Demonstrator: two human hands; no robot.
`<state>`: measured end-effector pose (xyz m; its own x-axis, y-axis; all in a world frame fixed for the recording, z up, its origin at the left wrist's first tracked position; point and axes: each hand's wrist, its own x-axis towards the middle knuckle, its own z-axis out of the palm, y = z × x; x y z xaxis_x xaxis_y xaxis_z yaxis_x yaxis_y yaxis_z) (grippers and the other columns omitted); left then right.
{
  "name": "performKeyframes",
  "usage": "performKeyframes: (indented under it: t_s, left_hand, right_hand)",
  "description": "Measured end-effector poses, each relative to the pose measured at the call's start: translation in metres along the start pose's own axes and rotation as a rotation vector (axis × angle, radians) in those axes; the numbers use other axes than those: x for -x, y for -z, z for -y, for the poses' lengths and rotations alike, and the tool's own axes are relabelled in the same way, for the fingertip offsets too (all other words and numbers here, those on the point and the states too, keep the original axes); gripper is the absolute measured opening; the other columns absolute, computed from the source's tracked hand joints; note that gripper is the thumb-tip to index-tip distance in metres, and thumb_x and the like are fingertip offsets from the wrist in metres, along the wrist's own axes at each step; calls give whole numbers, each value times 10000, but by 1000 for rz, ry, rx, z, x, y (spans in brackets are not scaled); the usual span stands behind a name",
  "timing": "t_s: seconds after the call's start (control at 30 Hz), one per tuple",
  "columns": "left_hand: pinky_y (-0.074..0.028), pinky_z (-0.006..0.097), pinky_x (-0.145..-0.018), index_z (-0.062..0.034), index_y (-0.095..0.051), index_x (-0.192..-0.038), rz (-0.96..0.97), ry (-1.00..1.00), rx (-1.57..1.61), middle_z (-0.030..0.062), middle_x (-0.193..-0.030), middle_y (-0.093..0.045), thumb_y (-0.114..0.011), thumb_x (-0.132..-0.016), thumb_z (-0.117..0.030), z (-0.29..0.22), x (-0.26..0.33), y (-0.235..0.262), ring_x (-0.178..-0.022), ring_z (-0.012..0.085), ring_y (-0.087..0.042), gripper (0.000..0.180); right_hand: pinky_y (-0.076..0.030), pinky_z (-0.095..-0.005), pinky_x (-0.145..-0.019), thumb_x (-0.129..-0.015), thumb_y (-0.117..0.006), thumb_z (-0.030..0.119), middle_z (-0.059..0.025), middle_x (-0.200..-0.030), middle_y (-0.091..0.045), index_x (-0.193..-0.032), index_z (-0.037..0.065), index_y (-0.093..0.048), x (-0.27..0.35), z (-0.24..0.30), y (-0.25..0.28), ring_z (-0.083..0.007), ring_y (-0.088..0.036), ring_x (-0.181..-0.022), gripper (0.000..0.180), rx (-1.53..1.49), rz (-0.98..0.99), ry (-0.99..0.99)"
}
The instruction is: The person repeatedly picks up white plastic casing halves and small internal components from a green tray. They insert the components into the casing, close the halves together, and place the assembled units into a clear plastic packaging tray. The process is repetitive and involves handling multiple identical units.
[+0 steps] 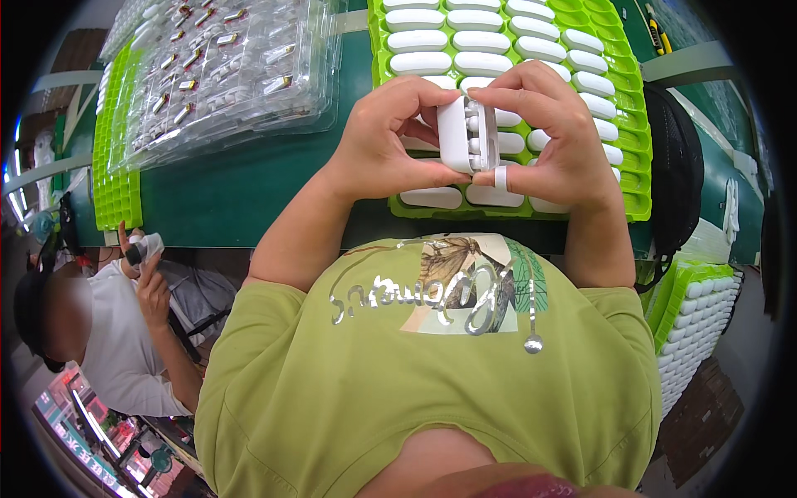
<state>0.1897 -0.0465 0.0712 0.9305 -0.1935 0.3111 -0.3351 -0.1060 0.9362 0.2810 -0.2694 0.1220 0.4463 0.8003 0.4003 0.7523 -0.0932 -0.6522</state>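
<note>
The two hands are at the top middle of the frame, and both hold one small thing: an open white earbud case [453, 137]. The left hand [378, 137] pinches the case from its left side, with the thumb at the bottom end and the fingers at the top end. The right hand [556, 133] pinches the lid side the same way, thumb low and pointing finger high, and a white band [501, 178] goes around that thumb. White earbuds [474, 124] show in the open gap. The case is up over a bright green tray [638, 178], where shut white cases [481, 41] sit in rows. The tray is on a dark green table [224, 207]. At the upper left, clear plastic trays [320, 50] hold lots of small shiny parts [227, 39], and a green grid tray [116, 195] is just beside them. A black bag [677, 166] is by the right side of the big tray. At the lower right are more green trays [674, 307] with white cases. At the lower left, a co-worker [124, 332] in a white top has a small white thing in one hand, too blurry to name.
</note>
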Motion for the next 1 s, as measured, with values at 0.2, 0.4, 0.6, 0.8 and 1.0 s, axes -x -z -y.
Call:
performKeyframes:
  t_s: [0.2, 0.4, 0.6, 0.8, 1.0]
  left_hand:
    - [-592, 377, -893, 0, -525, -1268, -4, -1, 146, 123, -1218, -584, -901, -614, 11, 4, 0, 3, -1096, 220, -641, 755]
    - [-600, 331, -868, -2, -578, -1234, -84, 10, 181, 93, -1145, -588, -920, -608, -58, 5, -2, 0, -1047, 184, -648, 715]
    - [-594, 363, -892, -4, -523, -1277, -6, -28, 13, 114, -1219, -567, -896, -631, -8, 6, 1, 1, -1112, 213, -628, 746]
    - [-622, 340, -826, 6, -583, -1208, -66, -66, 25, 98, -1101, -609, -911, -614, -50, 5, -2, -2, -972, 189, -682, 681]
    - [-611, 345, -857, 1, -579, -1217, -73, -24, 150, 94, -1114, -611, -915, -617, -50, 5, -2, 0, -1010, 182, -668, 689]
  right_hand:
    - [-482, -345, -836, -592, -871, 205, -95, -983, -647, -1120, 37, -698, -3, 2, -4, -241, -609, -959, 581, -84, -109, -34]
    - [-481, -345, -850, -594, -873, 205, -98, -1016, -644, -1135, 39, -691, -3, -1, -5, -239, -608, -968, 594, -78, -129, -25]
    - [-482, -359, -831, -589, -868, 198, -98, -995, -628, -1140, 43, -689, -2, 0, -5, -259, -592, -960, 599, 0, -76, -2]
    - [-483, -363, -832, -591, -866, 189, -102, -989, -625, -1136, 37, -688, -2, 2, -4, -271, -590, -949, 593, 1, -38, 24]
    - [-481, -347, -849, -604, -879, 204, -98, -1016, -640, -1150, 37, -684, -3, 2, -6, -250, -603, -970, 604, -102, -80, -38]
